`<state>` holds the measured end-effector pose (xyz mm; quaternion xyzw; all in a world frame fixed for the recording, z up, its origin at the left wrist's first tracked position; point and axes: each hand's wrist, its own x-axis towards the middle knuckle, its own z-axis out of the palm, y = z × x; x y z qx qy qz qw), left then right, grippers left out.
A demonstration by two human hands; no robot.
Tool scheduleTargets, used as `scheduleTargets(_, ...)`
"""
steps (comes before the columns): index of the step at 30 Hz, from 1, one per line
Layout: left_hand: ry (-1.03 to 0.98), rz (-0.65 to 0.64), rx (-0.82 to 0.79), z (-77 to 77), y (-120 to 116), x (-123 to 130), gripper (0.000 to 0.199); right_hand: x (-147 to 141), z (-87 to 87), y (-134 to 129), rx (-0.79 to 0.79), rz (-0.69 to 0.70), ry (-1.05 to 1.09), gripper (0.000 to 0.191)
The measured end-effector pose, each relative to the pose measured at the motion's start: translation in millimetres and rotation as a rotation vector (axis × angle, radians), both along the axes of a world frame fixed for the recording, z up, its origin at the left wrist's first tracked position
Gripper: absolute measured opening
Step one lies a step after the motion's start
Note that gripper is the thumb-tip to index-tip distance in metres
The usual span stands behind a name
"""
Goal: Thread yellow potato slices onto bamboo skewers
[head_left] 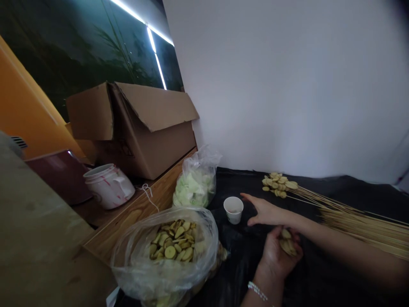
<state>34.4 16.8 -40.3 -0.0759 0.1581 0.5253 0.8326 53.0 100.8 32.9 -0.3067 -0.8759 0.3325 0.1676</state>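
Observation:
My left hand (278, 256), with a beaded bracelet on its wrist, is turned palm up with its fingers curled round several pale potato slices (288, 244). My right hand (263, 211) reaches leftward beyond it, thumb and fingers spread, holding nothing. A small white paper cup (233, 209) stands just left of those fingertips, apart from them; what lies inside is not clear. To the left, an open clear plastic bag (128, 251) holds many unpeeled potato slices (174, 241). Skewers (319, 200) with potato slices (277, 184) at their ends lie behind my right arm.
A clear bag of pale green vegetable pieces (194, 183) sits behind the potato bag. Left of it, a wooden ledge (166, 185) carries a big cardboard box (153, 140) and a stained white jug (110, 185). A white wall (287, 85) rises behind the black-covered surface (230, 273).

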Motion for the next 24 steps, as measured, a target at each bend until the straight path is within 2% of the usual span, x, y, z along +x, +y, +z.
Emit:
scheduleTargets(2, 0.007, 0.001, -0.017, 1.7, -0.3, -0.3, 0.019, -9.8, -6.7, 5.4, -0.072, 0.053, 0.003, 0.108)
scheduleTargets(4, 0.015, 0.005, -0.023, 4.5, -1.2, -1.4, 0.019, -21.9, -15.1, 8.6, -0.149, 0.077, 0.048, 0.109)
scheduleTargets(9, 0.009, -0.007, -0.041, 13.1, -2.5, -5.4, 0.024, -42.6, -33.9, 13.2, -0.218, 0.087, 0.185, 0.073)
scheduleTargets(13, -0.006, -0.012, -0.011, 13.1, -1.6, -5.3, 0.024, -47.4, -28.5, 35.4, -0.223, -0.001, 0.275, 0.064)
scheduleTargets(16, 0.021, 0.005, 0.033, 7.4, -0.6, -3.2, 0.026, -56.3, -10.0, 70.8, -0.083, -0.121, 0.213, 0.061)
scheduleTargets(17, 0.035, 0.01, 0.045, 5.2, -0.2, -2.5, 0.027, -61.7, -2.8, 84.0, 0.01, -0.158, 0.13, 0.059)
scheduleTargets(19, 0.041, 0.011, 0.055, 2.0, 0.8, -1.4, 0.029, -76.2, 10.3, 107.9, 0.298, -0.222, -0.096, 0.063)
scheduleTargets(21, 0.022, 0.014, 0.047, 1.5, 1.5, -0.9, 0.026, -94.3, 19.2, 125.0, 0.388, -0.237, -0.151, 0.065)
scheduleTargets(24, 0.074, 0.012, 0.042, 7.8, 0.4, -0.9, 0.021, -123.5, 24.0, 136.2, 0.493, -0.23, -0.211, 0.061)
